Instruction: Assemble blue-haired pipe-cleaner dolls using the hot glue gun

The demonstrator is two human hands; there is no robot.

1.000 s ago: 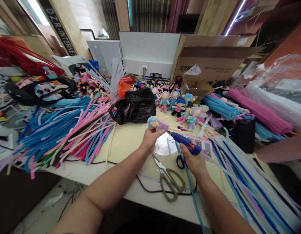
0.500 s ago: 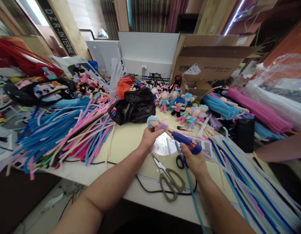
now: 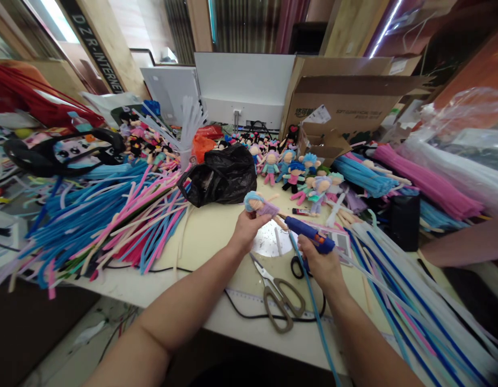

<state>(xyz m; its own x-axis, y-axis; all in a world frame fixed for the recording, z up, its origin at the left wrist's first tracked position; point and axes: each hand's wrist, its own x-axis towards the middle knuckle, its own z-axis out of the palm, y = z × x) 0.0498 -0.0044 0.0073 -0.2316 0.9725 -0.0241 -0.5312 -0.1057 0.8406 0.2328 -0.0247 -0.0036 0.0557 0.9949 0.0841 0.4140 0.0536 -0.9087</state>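
Between the fingers of my left hand [image 3: 245, 232] is a small pipe-cleaner doll [image 3: 267, 208] with light blue hair and a lilac body, lying on its side. My right hand [image 3: 320, 264] is wrapped round a blue glue gun [image 3: 309, 234], its nozzle pointing left at the doll's lower end. Whether the tip touches the doll, I cannot tell. A blue pipe cleaner [image 3: 318, 317] hangs down beside my right hand. Beneath the doll lies a shiny round plate [image 3: 268, 243]. Large scissors [image 3: 278, 294] rest, blades parted, between my forearms.
Loose pipe cleaners [image 3: 91, 209] spread over the left of the table, with more bundles [image 3: 365, 174] at the right. A black plastic bag [image 3: 232, 174] sits behind my left hand. Finished dolls [image 3: 296, 176] stand at the back before a cardboard box [image 3: 341, 102]. A black cable [image 3: 249, 314] crosses the front.
Both hands stay almost in place, still holding the doll and the glue gun. The nozzle has shifted very slightly against the doll's lower end.
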